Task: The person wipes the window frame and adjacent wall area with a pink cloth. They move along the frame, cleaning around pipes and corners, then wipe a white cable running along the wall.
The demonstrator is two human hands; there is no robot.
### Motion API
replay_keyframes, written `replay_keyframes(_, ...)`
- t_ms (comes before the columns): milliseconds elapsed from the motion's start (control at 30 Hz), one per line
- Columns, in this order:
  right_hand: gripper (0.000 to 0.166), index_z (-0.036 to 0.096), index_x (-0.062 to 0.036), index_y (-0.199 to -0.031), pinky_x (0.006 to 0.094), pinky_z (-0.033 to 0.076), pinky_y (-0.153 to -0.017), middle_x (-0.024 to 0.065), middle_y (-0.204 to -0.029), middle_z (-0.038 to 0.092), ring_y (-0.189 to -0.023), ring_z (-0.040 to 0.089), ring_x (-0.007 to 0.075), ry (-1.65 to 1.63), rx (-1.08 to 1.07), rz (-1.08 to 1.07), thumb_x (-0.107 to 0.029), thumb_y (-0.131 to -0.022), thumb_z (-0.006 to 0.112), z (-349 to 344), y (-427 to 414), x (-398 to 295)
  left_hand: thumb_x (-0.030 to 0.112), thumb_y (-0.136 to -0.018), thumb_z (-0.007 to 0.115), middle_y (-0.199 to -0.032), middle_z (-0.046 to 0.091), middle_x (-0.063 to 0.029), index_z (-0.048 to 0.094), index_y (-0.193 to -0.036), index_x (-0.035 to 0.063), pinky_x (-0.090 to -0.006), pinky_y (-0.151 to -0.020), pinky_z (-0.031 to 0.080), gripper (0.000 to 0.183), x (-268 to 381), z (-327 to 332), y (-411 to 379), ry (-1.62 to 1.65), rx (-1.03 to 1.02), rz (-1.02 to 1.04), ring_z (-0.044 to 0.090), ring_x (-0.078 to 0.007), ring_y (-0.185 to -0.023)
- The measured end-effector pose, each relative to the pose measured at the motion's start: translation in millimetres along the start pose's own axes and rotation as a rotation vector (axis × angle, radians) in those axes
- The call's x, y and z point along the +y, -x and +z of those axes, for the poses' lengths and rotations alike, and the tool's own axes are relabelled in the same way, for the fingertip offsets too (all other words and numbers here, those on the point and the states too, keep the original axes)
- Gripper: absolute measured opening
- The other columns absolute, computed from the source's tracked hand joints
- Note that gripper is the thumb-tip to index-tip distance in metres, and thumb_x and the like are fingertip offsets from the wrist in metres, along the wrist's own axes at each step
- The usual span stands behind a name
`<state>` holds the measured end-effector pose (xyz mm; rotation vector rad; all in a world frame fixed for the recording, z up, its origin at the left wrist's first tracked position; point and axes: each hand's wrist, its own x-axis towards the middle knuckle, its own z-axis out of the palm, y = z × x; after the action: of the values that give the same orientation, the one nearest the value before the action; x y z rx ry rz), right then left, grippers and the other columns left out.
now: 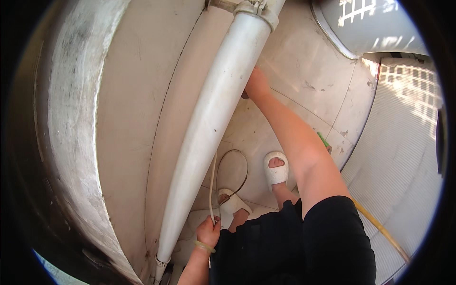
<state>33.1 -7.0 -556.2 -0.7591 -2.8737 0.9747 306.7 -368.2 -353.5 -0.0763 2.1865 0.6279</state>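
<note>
My left hand, with a pale bangle at the wrist, is closed around a thin whitish cable. From that hand a loop of the cable lies over the tiled floor beside my feet. My right hand reaches to the far side of a thick white plastic pipe, which hides most of its fingers. A small dark object shows just below this hand; whether the fingers hold it cannot be seen.
The pipe runs along a tiled wall, held by a bracket. White slippers are on my feet. A yellow pole and a green object are at the right, near a ribbed pale panel.
</note>
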Motion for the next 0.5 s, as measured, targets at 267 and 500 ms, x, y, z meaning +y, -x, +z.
replay_keyframes(267, 0.01, 0.047, -0.0066, -0.077, 0.0308, 0.039, -0.056, 0.0031, -0.068, 0.051, -0.062, 0.046, 0.0149, -0.379, 0.84, -0.134, -0.01, -0.085, 0.051, -205.0, -130.6, -12.4, 0.017, -0.084, 0.064, -0.079, 0.066, -0.0141, 0.061, -0.094, 0.0079, -0.0413, -0.067, 0.05, 0.014, -8.5, -4.4, 3.4, 0.051, -0.047, -0.109, 0.065, -0.0337, -0.076)
replay_keyframes(500, 0.027, 0.055, -0.0041, -0.101, 0.0409, 0.049, -0.07, 0.0175, -0.102, 0.061, -0.082, 0.059, 0.0367, -0.395, 0.119, 0.088, -0.004, -0.076, 0.062, -61.0, 67.1, -43.8, 0.016, -0.084, 0.064, -0.074, 0.065, -0.0108, 0.061, -0.094, 0.0084, -0.0372, -0.063, 0.05, 0.013, 6.5, -1.9, 5.7, 0.068, -0.011, -0.006, 0.065, -0.0281, -0.07)
